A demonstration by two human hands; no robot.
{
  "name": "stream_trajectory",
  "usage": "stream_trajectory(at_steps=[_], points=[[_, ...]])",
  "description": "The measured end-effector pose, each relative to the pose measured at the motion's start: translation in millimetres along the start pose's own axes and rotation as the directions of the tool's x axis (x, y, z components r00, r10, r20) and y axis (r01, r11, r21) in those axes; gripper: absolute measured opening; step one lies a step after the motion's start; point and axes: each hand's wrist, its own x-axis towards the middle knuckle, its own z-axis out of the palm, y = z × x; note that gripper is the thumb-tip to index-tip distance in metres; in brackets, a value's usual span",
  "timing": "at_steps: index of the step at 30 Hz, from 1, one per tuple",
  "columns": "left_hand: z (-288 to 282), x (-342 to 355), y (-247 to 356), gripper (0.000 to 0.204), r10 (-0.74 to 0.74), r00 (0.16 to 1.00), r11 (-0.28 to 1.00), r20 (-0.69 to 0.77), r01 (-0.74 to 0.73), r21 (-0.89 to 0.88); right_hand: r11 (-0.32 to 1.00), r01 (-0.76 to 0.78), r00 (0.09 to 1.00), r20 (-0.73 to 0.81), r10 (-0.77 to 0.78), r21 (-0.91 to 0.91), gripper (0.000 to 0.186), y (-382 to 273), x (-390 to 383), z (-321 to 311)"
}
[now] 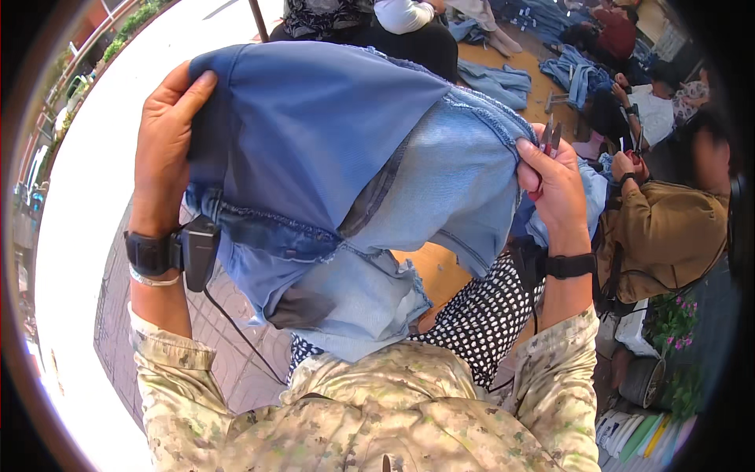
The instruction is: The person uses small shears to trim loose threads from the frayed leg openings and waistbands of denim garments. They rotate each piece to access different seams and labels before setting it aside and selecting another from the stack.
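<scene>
A pair of denim shorts (440, 169), seemingly inside out, is stretched between my two hands above my lap. Dark blue lining cloth (314, 118) covers its left part, and pale blue denim with frayed seams shows on the right. My left hand (169, 130) pinches the upper left edge, thumb on top. My right hand (554, 173) grips the right seam between thumb and fingers. Small thread snips (548, 140) with red handles also sit in my right hand, blades pointing up. The lower leg part hangs down toward my lap.
Other people sit close by; one in a brown top (668, 236) works at my right. Piles of jeans (578, 75) lie on the orange-brown ground cover ahead. A potted plant (680, 322) with pink flowers stands at the right. A black cable (244, 334) runs down from my left wrist.
</scene>
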Motion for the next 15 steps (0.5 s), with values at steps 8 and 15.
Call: stream_trajectory(at_steps=[8, 15], points=[[7.9, 24.7, 98.1, 0.039, 0.817, 0.507, -0.054, 0.273, -0.405, 0.913, 0.766, 0.638, 0.74, -0.217, -0.637, -0.074, 0.013, -149.7, -20.7, 11.3], [-14.6, -141.7, -9.2, 0.022, -0.004, 0.992, 0.993, -0.126, 0.019, 0.118, 0.881, 0.327, 0.944, 0.064, -0.325, -0.341, 0.016, 0.1, -105.1, 15.2]])
